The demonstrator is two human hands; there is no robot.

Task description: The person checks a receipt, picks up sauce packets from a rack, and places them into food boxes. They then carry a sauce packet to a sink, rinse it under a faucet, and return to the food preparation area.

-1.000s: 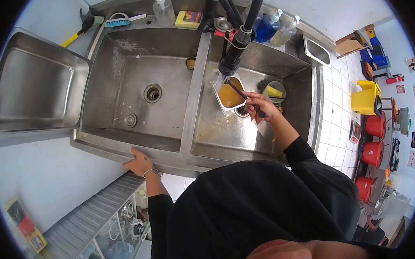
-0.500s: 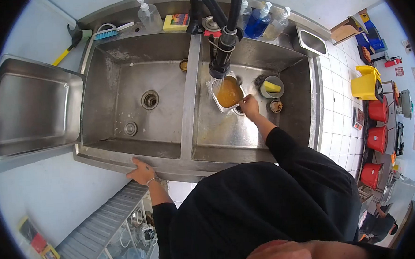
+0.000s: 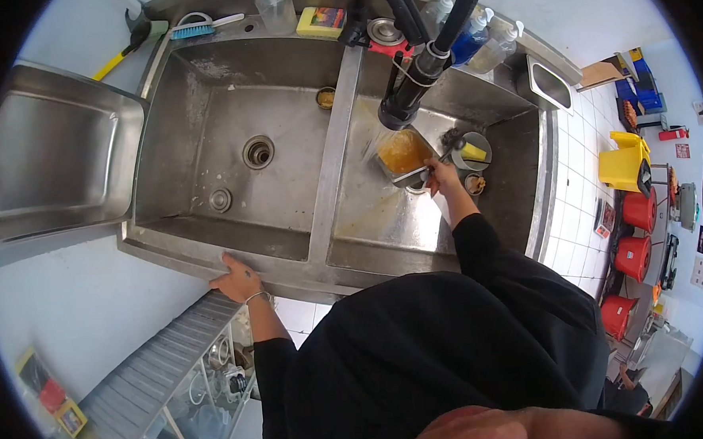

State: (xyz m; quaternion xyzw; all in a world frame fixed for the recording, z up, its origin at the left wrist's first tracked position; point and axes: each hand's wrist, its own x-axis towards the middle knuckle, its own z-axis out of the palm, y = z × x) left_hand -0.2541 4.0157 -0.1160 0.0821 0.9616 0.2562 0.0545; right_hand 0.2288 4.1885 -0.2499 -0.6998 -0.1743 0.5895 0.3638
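In the right basin, my right hand (image 3: 443, 176) grips the near right corner of a small metal pan (image 3: 417, 176). Cloudy orange liquid (image 3: 401, 151) fills it, and the black spray head (image 3: 397, 112) hangs right above. Beside that hand are a grey bowl (image 3: 471, 164) with a yellow sponge (image 3: 473, 151) and a small round cup (image 3: 474, 184) with brownish bits. My left hand (image 3: 239, 281) rests on the front rim of the steel double sink (image 3: 282, 259), its fingers apart and holding nothing.
A large metal pan (image 3: 62, 155) leans at the left. Along the back ledge are a blue brush (image 3: 192, 31), a clear pump bottle (image 3: 277, 10), a yellow sponge pack (image 3: 321, 21) and more pump bottles (image 3: 473, 38). Red buckets (image 3: 633, 256) stand beyond, at the right.
My right hand has tilted the small pan, and its liquid now lies toward the far side. The spray that fell into it no longer shows clearly. The whole view has shifted slightly.
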